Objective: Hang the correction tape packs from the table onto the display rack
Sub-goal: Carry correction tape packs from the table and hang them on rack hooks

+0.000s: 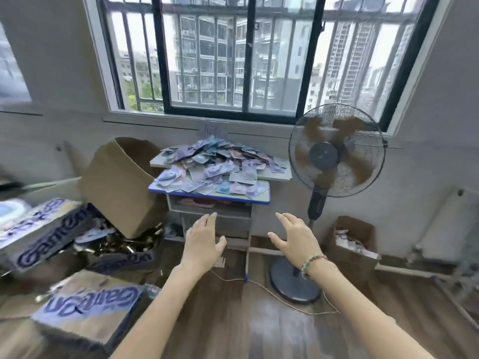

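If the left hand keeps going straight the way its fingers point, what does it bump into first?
Probably the table. The left hand is open and empty, its fingers pointing forward and up toward the shelf under the tabletop, below the pile of packs. Nothing shows in between, though depth is hard to judge here.

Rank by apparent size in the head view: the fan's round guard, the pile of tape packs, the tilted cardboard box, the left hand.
1. pile of tape packs
2-3. fan guard and tilted box: look alike, unranked
4. left hand, smallest, though its nearness to the camera enlarges it.
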{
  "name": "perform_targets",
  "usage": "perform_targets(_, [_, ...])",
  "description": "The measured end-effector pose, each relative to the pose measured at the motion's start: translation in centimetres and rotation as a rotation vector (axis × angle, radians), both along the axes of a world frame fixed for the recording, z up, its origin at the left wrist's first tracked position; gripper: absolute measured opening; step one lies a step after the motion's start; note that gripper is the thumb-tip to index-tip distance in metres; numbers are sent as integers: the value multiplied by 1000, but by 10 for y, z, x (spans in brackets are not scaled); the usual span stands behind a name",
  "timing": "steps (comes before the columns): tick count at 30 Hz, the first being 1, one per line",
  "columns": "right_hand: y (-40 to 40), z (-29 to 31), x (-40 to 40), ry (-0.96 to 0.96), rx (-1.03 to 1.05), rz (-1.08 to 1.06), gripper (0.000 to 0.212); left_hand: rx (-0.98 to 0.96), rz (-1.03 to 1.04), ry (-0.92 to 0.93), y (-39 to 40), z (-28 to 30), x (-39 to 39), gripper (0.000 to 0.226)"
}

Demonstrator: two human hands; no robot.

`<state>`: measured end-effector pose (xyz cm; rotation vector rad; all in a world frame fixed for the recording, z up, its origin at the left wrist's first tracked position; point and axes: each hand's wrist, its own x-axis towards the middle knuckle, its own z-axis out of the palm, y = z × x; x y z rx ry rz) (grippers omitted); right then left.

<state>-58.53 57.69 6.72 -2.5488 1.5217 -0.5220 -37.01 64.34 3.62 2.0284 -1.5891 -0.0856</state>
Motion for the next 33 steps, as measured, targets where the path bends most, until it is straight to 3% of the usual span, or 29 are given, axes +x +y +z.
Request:
perform_targets(14, [-244,-12,87,3,78,42,56,90,163,5,-196,-6,92,66])
perform_targets(22, [-344,-40,128,45,131,-70,61,172,128,-5,-307,-24,131,64])
perform_targets(33, [-490,-53,215,156,259,-254,74,306,15,48,-474,-33,232,79])
